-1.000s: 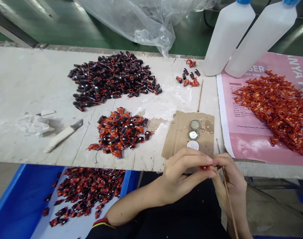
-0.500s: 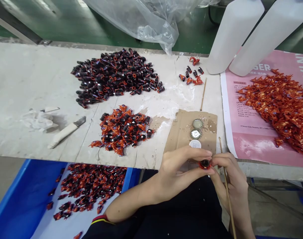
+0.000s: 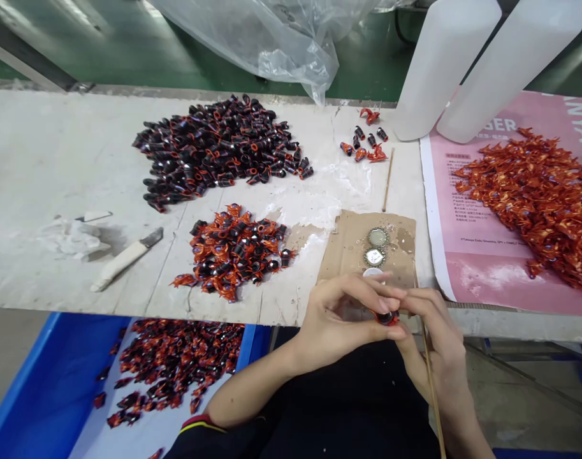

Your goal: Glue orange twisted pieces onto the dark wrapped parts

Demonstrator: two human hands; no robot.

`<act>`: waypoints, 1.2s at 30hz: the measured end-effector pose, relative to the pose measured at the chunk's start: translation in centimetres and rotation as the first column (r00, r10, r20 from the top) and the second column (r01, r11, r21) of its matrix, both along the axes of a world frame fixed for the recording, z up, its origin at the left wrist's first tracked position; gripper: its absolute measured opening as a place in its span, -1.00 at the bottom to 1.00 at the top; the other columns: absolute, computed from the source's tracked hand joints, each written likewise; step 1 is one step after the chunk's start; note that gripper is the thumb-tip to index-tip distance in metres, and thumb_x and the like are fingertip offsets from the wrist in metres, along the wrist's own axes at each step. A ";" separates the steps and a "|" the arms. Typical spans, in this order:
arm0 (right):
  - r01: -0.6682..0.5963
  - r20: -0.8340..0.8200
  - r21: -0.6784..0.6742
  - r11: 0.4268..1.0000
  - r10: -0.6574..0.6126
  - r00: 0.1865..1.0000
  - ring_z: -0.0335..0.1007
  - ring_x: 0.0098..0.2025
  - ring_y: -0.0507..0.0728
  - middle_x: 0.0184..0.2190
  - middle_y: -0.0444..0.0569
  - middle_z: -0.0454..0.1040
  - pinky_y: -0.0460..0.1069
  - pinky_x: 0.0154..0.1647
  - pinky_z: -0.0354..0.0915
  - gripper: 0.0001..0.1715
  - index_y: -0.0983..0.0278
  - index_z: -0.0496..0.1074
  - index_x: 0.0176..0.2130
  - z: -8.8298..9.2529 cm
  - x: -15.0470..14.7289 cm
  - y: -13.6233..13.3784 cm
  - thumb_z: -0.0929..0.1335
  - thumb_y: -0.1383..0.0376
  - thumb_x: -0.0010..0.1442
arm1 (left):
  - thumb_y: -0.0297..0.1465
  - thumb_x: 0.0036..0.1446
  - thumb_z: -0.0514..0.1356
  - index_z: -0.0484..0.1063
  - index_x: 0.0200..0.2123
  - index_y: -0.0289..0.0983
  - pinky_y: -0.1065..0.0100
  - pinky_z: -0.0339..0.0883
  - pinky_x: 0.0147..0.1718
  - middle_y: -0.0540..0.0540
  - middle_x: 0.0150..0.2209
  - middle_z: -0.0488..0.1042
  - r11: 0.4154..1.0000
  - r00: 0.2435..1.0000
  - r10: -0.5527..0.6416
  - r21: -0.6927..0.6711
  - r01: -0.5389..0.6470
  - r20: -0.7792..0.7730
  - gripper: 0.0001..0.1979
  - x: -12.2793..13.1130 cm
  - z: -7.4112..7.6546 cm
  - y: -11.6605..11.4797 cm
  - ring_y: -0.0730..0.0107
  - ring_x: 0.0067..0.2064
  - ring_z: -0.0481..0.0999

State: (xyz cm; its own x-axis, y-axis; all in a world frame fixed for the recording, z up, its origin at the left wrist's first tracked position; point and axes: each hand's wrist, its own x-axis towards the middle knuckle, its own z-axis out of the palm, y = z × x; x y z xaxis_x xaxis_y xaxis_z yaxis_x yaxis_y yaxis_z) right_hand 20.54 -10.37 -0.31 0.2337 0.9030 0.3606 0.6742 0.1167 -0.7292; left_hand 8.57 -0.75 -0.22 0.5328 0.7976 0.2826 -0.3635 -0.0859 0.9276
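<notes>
My left hand [image 3: 336, 322] pinches a small black and orange-red plastic piece [image 3: 385, 317] between thumb and fingers, just past the table's front edge. Close against it, my right hand [image 3: 438, 344] has its fingertips at the piece, and a thin wooden stick [image 3: 431, 382] runs through its grip, slanting down toward me. Fingers partly cover the piece. Beyond the hands lies a scrap of cardboard [image 3: 341, 252] bearing bottle caps [image 3: 375, 257] and a white disc partly behind my fingers. To the left is a small heap of joined black-and-orange pieces [image 3: 238, 248].
Black tubular parts [image 3: 218, 143] form a big pile at the back. Orange spiky parts [image 3: 553, 204] cover a pink printed sheet [image 3: 491, 271] on the right, near two white bottles [image 3: 448, 64]. A knife [image 3: 128, 258] lies left; a blue bin [image 3: 25, 395] of pieces stands below.
My left fingers have closed further over the piece, and my right fingers have come in over its top. Both hands have shifted slightly left in view, with the stick.
</notes>
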 end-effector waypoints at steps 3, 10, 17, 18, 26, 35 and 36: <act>-0.079 -0.038 0.002 0.997 0.079 0.996 0.44 -0.10 0.13 -0.19 -0.02 0.47 0.03 -0.16 0.40 -0.77 0.16 0.36 -0.03 0.0 0.0 0.2 0.29 0.31 0.30 | -0.24 0.00 0.41 0.31 -0.49 -0.22 0.00 0.46 0.13 0.03 -0.47 0.63 0.999 0.999 -0.022 -0.024 0.021 -0.030 -0.67 0.0 0.1 0.3 0.23 -0.14 0.68; -0.091 -0.025 0.051 0.995 0.092 0.995 0.36 -0.32 0.06 -0.35 -0.11 0.44 -0.03 -0.33 0.36 -0.78 0.14 0.36 -0.05 0.0 -0.2 0.2 0.29 0.36 0.30 | -0.23 0.03 0.40 0.26 -0.49 -0.22 0.14 0.57 -0.01 0.06 -0.49 0.59 0.988 0.992 -0.113 -0.097 0.117 0.047 -0.64 -0.1 0.2 0.2 0.32 -0.25 0.69; -0.109 -0.033 0.043 0.993 0.110 0.993 0.36 -0.34 0.06 -0.37 -0.12 0.43 -0.03 -0.34 0.34 -0.84 0.16 0.35 -0.10 0.2 -0.2 0.2 0.27 0.35 0.31 | -0.36 -0.09 0.49 0.30 -0.51 -0.26 0.28 0.53 0.02 0.09 -0.49 0.60 0.955 0.972 -0.124 -0.243 0.171 0.198 -0.64 0.3 -0.5 -0.1 0.39 -0.24 0.69; -0.114 -0.050 0.041 0.993 0.116 0.992 0.36 -0.34 0.05 -0.37 -0.13 0.43 -0.04 -0.33 0.34 -0.86 0.17 0.35 -0.11 0.2 -0.2 0.3 0.27 0.34 0.32 | -0.44 -0.10 0.49 0.33 -0.49 -0.27 0.34 0.51 0.04 0.11 -0.47 0.61 0.941 0.957 -0.134 -0.271 0.204 0.258 -0.66 0.4 -0.5 -0.1 0.44 -0.23 0.69; -0.133 -0.094 0.004 0.991 0.132 0.987 0.39 -0.08 0.07 -0.18 -0.06 0.43 -0.04 -0.10 0.39 -0.73 0.16 0.32 0.02 -0.4 0.4 0.7 0.29 0.31 0.32 | -0.56 -0.16 0.49 0.40 -0.45 -0.25 0.41 0.46 0.07 0.15 -0.42 0.63 0.838 0.951 -0.094 -0.492 0.236 0.295 -0.68 0.0 -0.4 0.2 0.55 -0.22 0.66; 0.017 0.028 0.031 0.999 -0.018 0.999 0.38 -0.16 0.01 -0.20 -0.09 0.39 -0.09 -0.12 0.37 -0.71 0.21 0.34 -0.03 -0.6 1.4 1.1 0.31 0.45 0.26 | -0.58 -0.10 0.46 0.44 -0.35 -0.24 0.46 0.57 -0.16 0.08 -0.37 0.61 0.963 0.991 0.088 -0.261 -0.059 0.098 -0.70 -1.5 -0.8 1.1 0.43 -0.25 0.68; 0.028 0.050 0.041 0.999 -0.030 0.998 0.38 -0.14 0.02 -0.19 -0.08 0.39 -0.08 -0.11 0.37 -0.70 0.21 0.35 -0.03 -0.6 1.5 1.1 0.31 0.47 0.26 | -0.59 -0.10 0.45 0.45 -0.34 -0.24 0.47 0.56 -0.15 0.07 -0.37 0.61 0.975 0.990 0.120 -0.199 -0.103 0.077 -0.70 -1.6 -0.8 1.1 0.43 -0.25 0.68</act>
